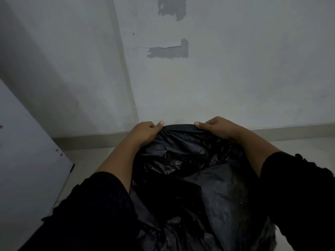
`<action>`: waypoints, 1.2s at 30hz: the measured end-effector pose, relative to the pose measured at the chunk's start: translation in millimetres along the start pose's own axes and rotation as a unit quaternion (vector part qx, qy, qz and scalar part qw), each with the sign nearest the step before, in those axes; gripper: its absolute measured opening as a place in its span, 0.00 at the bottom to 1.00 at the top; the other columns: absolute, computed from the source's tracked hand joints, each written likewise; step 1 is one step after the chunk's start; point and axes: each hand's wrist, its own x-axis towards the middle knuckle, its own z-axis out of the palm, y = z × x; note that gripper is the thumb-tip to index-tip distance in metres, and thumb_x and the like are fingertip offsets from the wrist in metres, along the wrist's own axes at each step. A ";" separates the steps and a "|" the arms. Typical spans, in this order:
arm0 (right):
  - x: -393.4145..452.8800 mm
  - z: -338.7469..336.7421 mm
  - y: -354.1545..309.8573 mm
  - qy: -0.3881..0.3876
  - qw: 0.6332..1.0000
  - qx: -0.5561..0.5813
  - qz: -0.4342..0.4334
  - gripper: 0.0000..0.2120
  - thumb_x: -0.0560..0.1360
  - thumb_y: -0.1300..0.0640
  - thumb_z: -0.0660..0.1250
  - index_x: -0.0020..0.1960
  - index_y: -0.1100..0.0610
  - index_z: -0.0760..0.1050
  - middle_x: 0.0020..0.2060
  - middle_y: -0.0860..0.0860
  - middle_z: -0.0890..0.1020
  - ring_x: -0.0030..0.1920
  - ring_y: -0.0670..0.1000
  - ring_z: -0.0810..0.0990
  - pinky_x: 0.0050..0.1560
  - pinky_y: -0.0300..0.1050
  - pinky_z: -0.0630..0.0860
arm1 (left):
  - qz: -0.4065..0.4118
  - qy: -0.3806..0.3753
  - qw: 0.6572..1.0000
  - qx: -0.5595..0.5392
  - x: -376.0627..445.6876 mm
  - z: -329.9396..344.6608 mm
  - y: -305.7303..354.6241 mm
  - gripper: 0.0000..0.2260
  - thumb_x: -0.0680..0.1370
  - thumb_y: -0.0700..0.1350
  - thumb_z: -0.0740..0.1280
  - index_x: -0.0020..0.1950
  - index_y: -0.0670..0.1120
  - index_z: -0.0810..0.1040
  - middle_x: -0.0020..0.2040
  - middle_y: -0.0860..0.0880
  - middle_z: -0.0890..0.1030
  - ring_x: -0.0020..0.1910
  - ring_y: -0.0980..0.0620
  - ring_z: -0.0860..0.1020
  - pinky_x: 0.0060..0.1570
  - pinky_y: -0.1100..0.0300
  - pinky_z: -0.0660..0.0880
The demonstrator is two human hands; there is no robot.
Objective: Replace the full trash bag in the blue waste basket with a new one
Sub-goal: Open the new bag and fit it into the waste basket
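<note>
Midway at best, by the look of it: left hand (145, 132) and right hand (215, 128) both pinching the far edge of a black trash bag (190, 169) near the wall (235, 78), the blue basket itself hidden, so old-or-new bag unclear.

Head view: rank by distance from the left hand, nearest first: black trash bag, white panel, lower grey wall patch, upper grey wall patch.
1. Black trash bag: gripped by the left hand, at its far edge.
2. White panel: to the left, on the floor.
3. Lower grey wall patch: above, on the wall.
4. Upper grey wall patch: highest.
</note>
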 end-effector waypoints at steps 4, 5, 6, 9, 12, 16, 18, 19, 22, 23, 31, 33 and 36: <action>4.7 -6.1 10.2 0.060 0.998 0.016 0.010 0.32 0.74 0.34 0.62 0.43 0.65 0.82 0.42 0.61 0.82 0.45 0.59 0.80 0.43 0.45 0.71 | -0.067 0.012 0.994 -0.086 2.9 -14.9 -21.6 0.28 0.80 0.61 0.57 0.62 0.39 0.78 0.64 0.42 0.77 0.60 0.44 0.76 0.58 0.58 0.72; 5.7 -7.3 12.2 0.072 0.997 0.018 0.014 0.32 0.75 0.35 0.62 0.43 0.66 0.81 0.42 0.62 0.82 0.46 0.60 0.80 0.43 0.45 0.70 | -0.083 0.023 0.991 -0.102 3.9 -16.7 -25.7 0.30 0.79 0.63 0.58 0.65 0.38 0.77 0.65 0.42 0.76 0.60 0.44 0.76 0.59 0.57 0.72; 7.2 -7.6 13.4 0.079 0.997 0.018 0.016 0.32 0.75 0.36 0.62 0.44 0.67 0.81 0.43 0.63 0.82 0.47 0.60 0.80 0.44 0.45 0.70 | -0.100 0.026 0.987 -0.120 4.2 -17.3 -28.3 0.33 0.77 0.64 0.60 0.67 0.38 0.74 0.66 0.41 0.75 0.60 0.43 0.76 0.59 0.57 0.73; 12.3 -7.0 12.2 0.088 0.996 0.017 0.022 0.33 0.75 0.36 0.62 0.46 0.67 0.82 0.47 0.64 0.82 0.47 0.60 0.80 0.45 0.45 0.70 | -0.138 0.026 0.973 -0.181 3.8 -16.1 -29.7 0.38 0.75 0.66 0.62 0.71 0.36 0.69 0.69 0.40 0.73 0.63 0.42 0.75 0.61 0.55 0.72; 16.7 -7.2 11.9 0.091 0.995 0.014 0.036 0.35 0.75 0.36 0.62 0.48 0.71 0.81 0.43 0.65 0.81 0.43 0.59 0.79 0.40 0.45 0.68 | -0.144 0.027 0.964 -0.220 1.8 -19.2 -33.1 0.34 0.76 0.63 0.63 0.70 0.38 0.70 0.68 0.41 0.74 0.61 0.43 0.76 0.58 0.57 0.72; 21.5 -7.4 11.9 0.110 0.992 0.031 0.054 0.35 0.75 0.37 0.63 0.50 0.72 0.80 0.45 0.65 0.82 0.42 0.59 0.78 0.40 0.46 0.68 | -0.156 0.025 0.946 -0.284 -7.2 -27.9 -40.0 0.28 0.76 0.59 0.67 0.66 0.39 0.75 0.60 0.43 0.78 0.52 0.46 0.78 0.52 0.57 0.74; 22.5 -7.1 10.4 0.110 0.991 0.046 0.068 0.35 0.74 0.36 0.64 0.53 0.71 0.80 0.51 0.66 0.81 0.46 0.61 0.79 0.44 0.45 0.70 | -0.141 0.081 0.949 -0.269 -8.9 -27.5 -44.1 0.25 0.74 0.59 0.69 0.59 0.40 0.80 0.57 0.44 0.80 0.51 0.47 0.79 0.54 0.57 0.76; 22.1 -7.0 9.6 0.110 0.989 0.055 0.077 0.35 0.74 0.36 0.64 0.54 0.70 0.80 0.53 0.65 0.81 0.47 0.60 0.79 0.46 0.45 0.70 | -0.132 0.111 0.952 -0.252 -8.8 -26.8 -46.1 0.24 0.73 0.60 0.70 0.55 0.41 0.82 0.56 0.43 0.82 0.51 0.46 0.80 0.56 0.55 0.77; 16.8 -8.3 5.7 0.110 0.985 0.087 0.104 0.35 0.72 0.35 0.66 0.54 0.69 0.80 0.53 0.63 0.80 0.47 0.58 0.77 0.48 0.46 0.73 | -0.124 0.140 0.970 -0.156 -20.0 -22.4 -43.9 0.26 0.73 0.65 0.66 0.45 0.40 0.83 0.50 0.41 0.83 0.49 0.43 0.81 0.53 0.54 0.77; 13.9 -9.0 4.4 0.114 0.982 0.101 0.112 0.35 0.72 0.36 0.67 0.54 0.69 0.79 0.53 0.63 0.80 0.46 0.58 0.77 0.48 0.46 0.73 | -0.118 0.140 0.976 -0.121 -25.1 -20.3 -42.6 0.26 0.74 0.64 0.65 0.46 0.41 0.83 0.48 0.42 0.83 0.49 0.43 0.81 0.50 0.56 0.77; -7.1 -13.2 14.2 0.107 0.935 0.292 0.173 0.25 0.72 0.43 0.72 0.56 0.64 0.79 0.56 0.61 0.81 0.54 0.60 0.81 0.59 0.56 0.78 | -0.091 0.198 0.951 -0.220 -18.0 -3.9 -66.0 0.35 0.57 0.73 0.67 0.43 0.44 0.85 0.43 0.42 0.85 0.46 0.43 0.83 0.51 0.43 0.80; -10.7 -14.2 17.5 0.107 0.931 0.289 0.194 0.29 0.73 0.41 0.70 0.61 0.65 0.77 0.59 0.60 0.80 0.56 0.60 0.80 0.61 0.57 0.76 | -0.102 0.199 0.943 -0.246 -21.9 -5.1 -57.8 0.33 0.58 0.72 0.69 0.44 0.44 0.85 0.43 0.42 0.85 0.45 0.44 0.83 0.52 0.44 0.79; -17.9 -15.6 17.0 0.137 0.911 0.316 0.225 0.28 0.75 0.44 0.68 0.61 0.68 0.75 0.56 0.59 0.80 0.56 0.60 0.80 0.58 0.54 0.77 | -0.123 0.212 0.933 -0.263 -22.7 -3.1 -51.9 0.27 0.66 0.66 0.72 0.41 0.40 0.83 0.43 0.40 0.84 0.45 0.43 0.83 0.53 0.44 0.79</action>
